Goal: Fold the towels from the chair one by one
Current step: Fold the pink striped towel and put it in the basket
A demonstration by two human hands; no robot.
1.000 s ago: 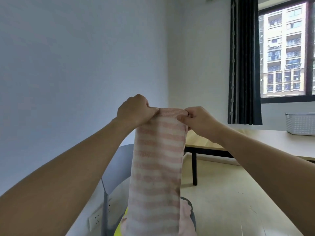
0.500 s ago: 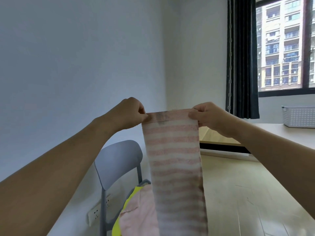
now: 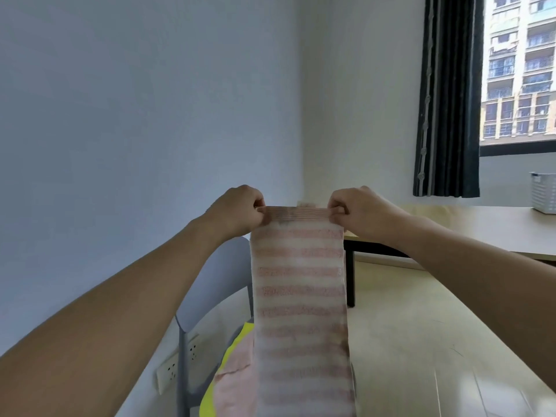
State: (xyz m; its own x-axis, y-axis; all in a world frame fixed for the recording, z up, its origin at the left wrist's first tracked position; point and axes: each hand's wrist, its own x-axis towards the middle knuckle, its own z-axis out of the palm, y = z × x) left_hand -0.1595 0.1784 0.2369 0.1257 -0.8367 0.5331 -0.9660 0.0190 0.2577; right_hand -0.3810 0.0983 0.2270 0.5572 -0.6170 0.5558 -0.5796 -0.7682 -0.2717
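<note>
Pink-and-white striped towel (image 3: 299,296) hangs straight down in mid-air, held up at arm's length, its top band stretched level between two hands. Left hand (image 3: 237,210) pinches the left top corner with curled fingers; right hand (image 3: 358,210) pinches the right corner the same way. Behind and below it, one grey chair (image 3: 216,284) carries two more cloths, a pale pink towel (image 3: 237,383) over a yellow one (image 3: 230,353). Far right, a bench (image 3: 481,230) bears one white basket (image 3: 543,192).
</note>
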